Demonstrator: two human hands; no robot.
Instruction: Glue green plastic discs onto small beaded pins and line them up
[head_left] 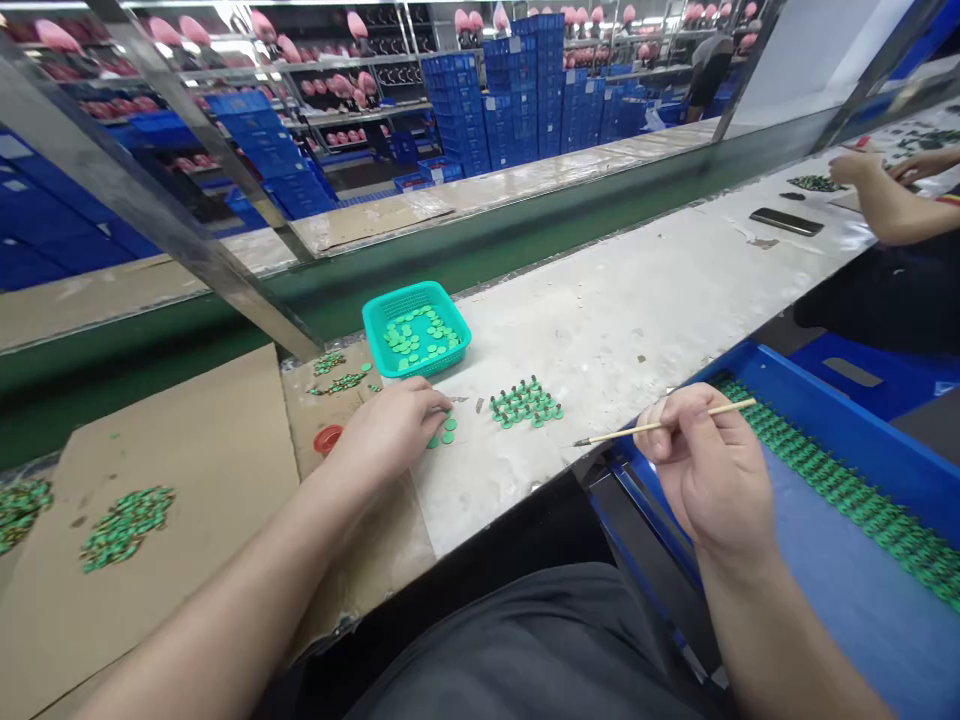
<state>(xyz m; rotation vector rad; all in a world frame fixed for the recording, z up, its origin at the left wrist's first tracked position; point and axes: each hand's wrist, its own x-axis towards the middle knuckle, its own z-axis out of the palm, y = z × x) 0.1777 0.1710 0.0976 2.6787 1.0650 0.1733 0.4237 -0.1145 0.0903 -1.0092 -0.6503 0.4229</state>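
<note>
My right hand grips a thin paintbrush with a pale wooden handle; its dark tip points left over the table's front edge. Low over the white tabletop, my left hand has its fingers drawn together beside a few flat green discs. What its fingertips hold, if anything, is hidden. Between my hands stands a cluster of green discs with small dark pieces upright on them. A turquoise basket holding more loose green discs stands behind my left hand.
A red dish is beside my left forearm. Small green-and-brown pieces lie heaped on cardboard at left. At right, a blue crate holds rows of green pieces. Another person's hands are at the far right.
</note>
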